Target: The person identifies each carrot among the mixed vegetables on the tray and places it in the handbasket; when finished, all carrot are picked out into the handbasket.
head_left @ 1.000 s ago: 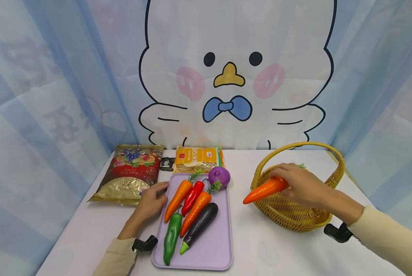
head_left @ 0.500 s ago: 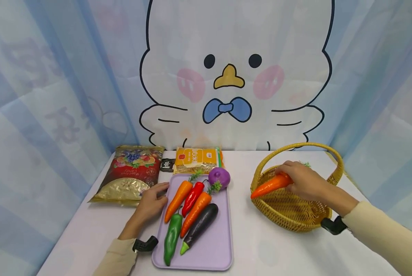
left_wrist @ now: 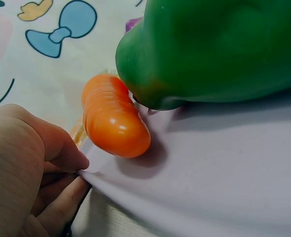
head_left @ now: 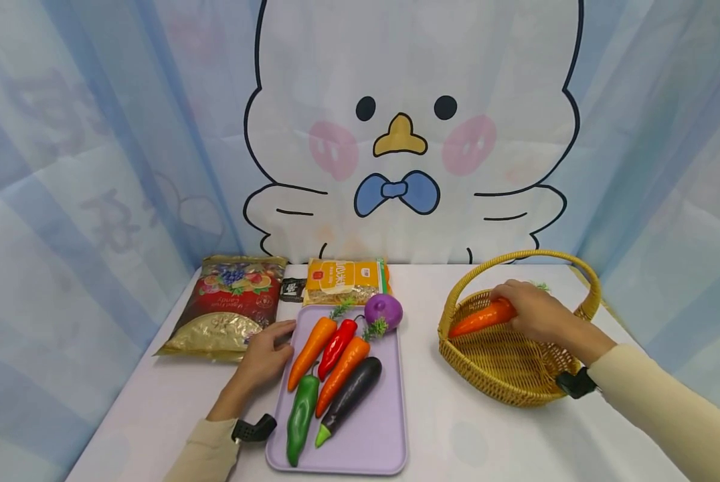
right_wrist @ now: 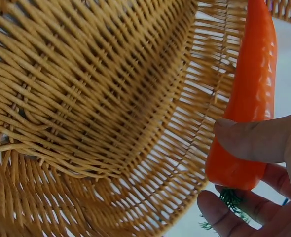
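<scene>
In the head view my right hand [head_left: 534,311] holds an orange carrot [head_left: 480,319] inside the wicker basket [head_left: 498,385]. The right wrist view shows the thumb across the thick end of the carrot [right_wrist: 254,84], with a green leafy top below it. At the lilac tray [head_left: 375,448], my left hand [head_left: 263,358] pinches the left rim, thumb above and fingers below in the left wrist view. On the tray lie two carrots [head_left: 310,351], a red chili pepper [head_left: 338,348], a green pepper [head_left: 302,418] and an eggplant [head_left: 350,398]. A purple onion [head_left: 384,312] sits at its far right corner.
A large red and gold candy bag [head_left: 227,304] lies left of the tray. Behind the tray are a yellow grain packet [head_left: 344,281] and a small black packet [head_left: 292,288]. The basket's handle [head_left: 534,253] arches over its opening. A printed curtain [head_left: 402,87] hangs behind the table.
My right hand has lowered the carrot into the basket, shifting it slightly to the right; it was above the rim before. The left hand keeps its place at the tray.
</scene>
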### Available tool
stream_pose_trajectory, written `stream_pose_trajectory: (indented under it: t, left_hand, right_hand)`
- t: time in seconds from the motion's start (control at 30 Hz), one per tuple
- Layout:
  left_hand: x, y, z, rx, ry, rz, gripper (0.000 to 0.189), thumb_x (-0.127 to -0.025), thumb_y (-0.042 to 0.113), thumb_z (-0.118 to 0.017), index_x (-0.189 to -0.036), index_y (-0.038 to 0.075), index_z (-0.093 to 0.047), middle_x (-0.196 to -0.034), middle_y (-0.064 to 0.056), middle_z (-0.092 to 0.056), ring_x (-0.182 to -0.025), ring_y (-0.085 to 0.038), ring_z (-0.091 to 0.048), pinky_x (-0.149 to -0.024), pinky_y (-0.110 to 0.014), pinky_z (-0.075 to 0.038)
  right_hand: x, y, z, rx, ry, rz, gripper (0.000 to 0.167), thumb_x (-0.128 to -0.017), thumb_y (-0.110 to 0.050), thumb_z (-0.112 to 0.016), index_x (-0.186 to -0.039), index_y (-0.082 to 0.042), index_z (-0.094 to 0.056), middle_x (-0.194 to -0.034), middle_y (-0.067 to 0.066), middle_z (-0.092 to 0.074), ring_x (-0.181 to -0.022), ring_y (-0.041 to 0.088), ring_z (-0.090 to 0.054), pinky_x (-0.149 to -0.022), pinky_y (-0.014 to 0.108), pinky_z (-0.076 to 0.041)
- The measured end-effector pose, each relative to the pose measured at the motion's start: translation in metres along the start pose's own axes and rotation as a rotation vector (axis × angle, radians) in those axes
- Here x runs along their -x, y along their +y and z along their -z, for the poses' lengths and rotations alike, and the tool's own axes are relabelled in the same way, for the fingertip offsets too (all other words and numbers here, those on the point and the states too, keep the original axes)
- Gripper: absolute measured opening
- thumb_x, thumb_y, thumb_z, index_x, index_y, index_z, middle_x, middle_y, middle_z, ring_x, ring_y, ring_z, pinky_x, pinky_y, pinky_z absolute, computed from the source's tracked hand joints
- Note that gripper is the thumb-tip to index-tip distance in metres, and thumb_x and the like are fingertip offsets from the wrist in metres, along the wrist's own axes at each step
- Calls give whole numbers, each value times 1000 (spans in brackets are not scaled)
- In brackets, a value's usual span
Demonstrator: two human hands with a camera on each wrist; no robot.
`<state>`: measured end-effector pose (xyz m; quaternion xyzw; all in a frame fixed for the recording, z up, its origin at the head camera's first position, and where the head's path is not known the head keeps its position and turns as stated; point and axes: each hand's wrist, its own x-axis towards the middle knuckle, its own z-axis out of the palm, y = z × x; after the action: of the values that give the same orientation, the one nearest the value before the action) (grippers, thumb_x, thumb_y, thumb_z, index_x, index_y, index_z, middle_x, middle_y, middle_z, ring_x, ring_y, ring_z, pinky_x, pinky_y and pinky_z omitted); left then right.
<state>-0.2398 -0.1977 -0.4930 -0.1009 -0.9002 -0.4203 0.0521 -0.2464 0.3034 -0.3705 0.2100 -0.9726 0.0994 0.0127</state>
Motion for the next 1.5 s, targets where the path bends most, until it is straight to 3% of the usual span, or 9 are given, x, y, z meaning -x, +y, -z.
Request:
stream_pose_trajectory:
  t: [0.27, 0.63, 0.83, 1.03, 1.5]
  left_hand:
    - [0, -1, 2, 0, 2, 0, 51, -82, 1, -61, -133, -4, -64, -139, -17, -61, -134, -36, -54, -113, -51, -41]
    - [1, 1, 0, 9, 6, -21, 51, -82, 0, -60, -133, -4, -64, -139, -17, -62, -132, -36, -55, -111, -50, -43]
    - [1, 3, 1, 14, 8, -16, 50, -83, 0, -60, -133, -4, -64, -139, -16, -62, -132, -35, -55, -111, -51, -42]
    - [0, 1, 0, 13, 1, -17, 50, -83, -1, -60, -133, -4, -64, -139, -16, -62, -132, -34, -55, -111, -49, -43]
    - [-1, 1, 1, 15, -3, -11, 51, -83, -1, -59, -133, -3, -64, -139, -17, -62, -133, -35, -55, -112, -50, -42]
  right_hand:
    - [-13, 10, -14, -22, -39, -6, 40, -76, 6, -74, -115, 0, -67, -104, 11, -64, -91, 28, -59, -84, 51, -53]
    - [-20, 16, -24, -23, -98, -57, 38, -75, 8, -73, -112, 1, -66, -103, 13, -66, -90, 28, -61, -85, 53, -54]
    - [-23, 22, -34, -47, -87, -48, 37, -72, 12, -69, -108, 2, -67, -103, 14, -68, -88, 28, -60, -83, 51, -53]
    - [-25, 26, -43, -33, -72, 5, 42, -68, 12, -69, -108, 3, -67, -104, 15, -68, -93, 30, -62, -87, 53, -52]
    - [-23, 20, -39, -87, -135, -34, 53, -72, -6, -82, -122, 4, -65, -119, 21, -67, -104, 35, -62, -91, 54, -51]
